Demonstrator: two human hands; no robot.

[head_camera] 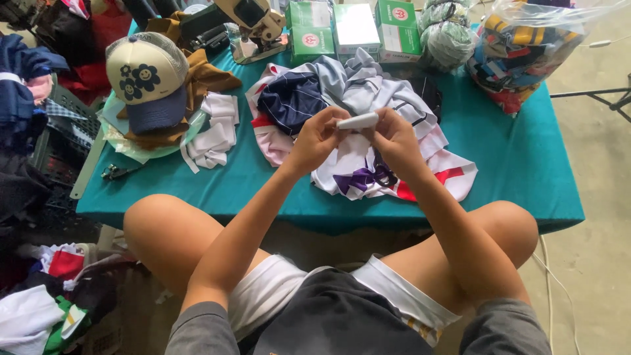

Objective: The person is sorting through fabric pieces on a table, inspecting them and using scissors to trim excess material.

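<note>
Both hands, left hand [320,135] and right hand [394,139], pinch a small white fabric strip [358,121] above the clothes pile [358,125] mid-table [526,164]. Looks light, soft, floppy; best held by its ends.

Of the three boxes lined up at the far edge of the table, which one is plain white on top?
The middle box. Its top is plain white, whereas the left box and the right box flanking it are green with a round red-and-white emblem.
</note>
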